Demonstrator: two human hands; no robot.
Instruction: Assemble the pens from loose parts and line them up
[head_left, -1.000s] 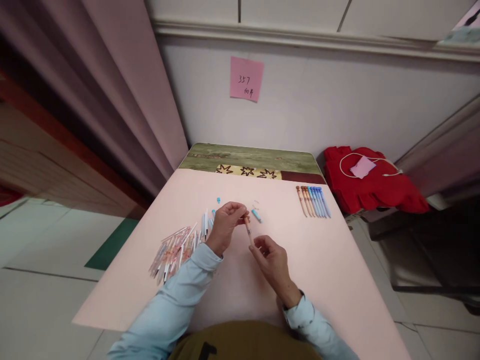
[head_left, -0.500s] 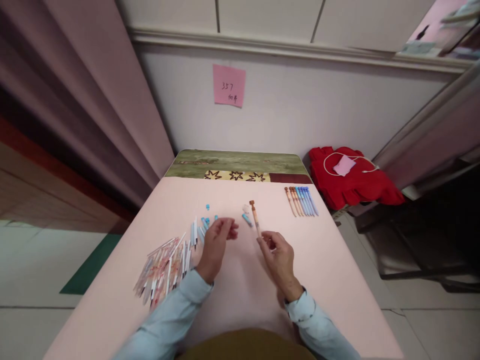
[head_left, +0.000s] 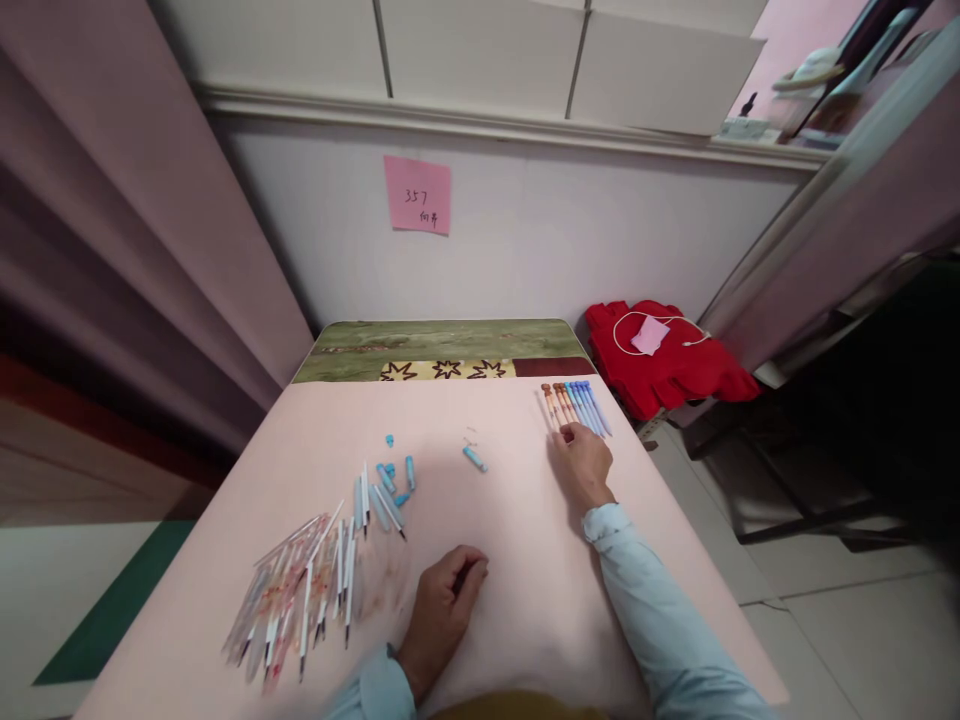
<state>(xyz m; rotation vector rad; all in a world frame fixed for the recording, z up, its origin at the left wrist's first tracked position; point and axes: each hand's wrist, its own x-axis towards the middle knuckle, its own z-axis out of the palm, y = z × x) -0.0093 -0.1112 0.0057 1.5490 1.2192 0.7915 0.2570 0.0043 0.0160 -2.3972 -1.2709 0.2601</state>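
Note:
At the far right of the table, my right hand point(head_left: 586, 464) is closed on the lower end of a brown-topped pen point(head_left: 549, 407). This pen lies at the left end of a neat row of pens point(head_left: 583, 400), brown-topped ones followed by blue and violet ones. Closer to my body, my left hand point(head_left: 444, 612) rests over the table with its fingers curled in and nothing visible in them. A short blue pen part point(head_left: 475, 459) lies between the hands, with small clear bits just behind it.
Left of centre lie several blue pen parts point(head_left: 386, 478) and pale blue barrels point(head_left: 379, 508). A loose pile of white refills and clear pinkish barrels point(head_left: 300, 585) spreads at the left. Beyond the table's right edge is a red cloth point(head_left: 675, 375) with a white cable on it.
My right hand has carried the brown-topped pen from mid-table to the left end of the row. My left hand has drawn back from the blue parts towards my body. The view has shifted.

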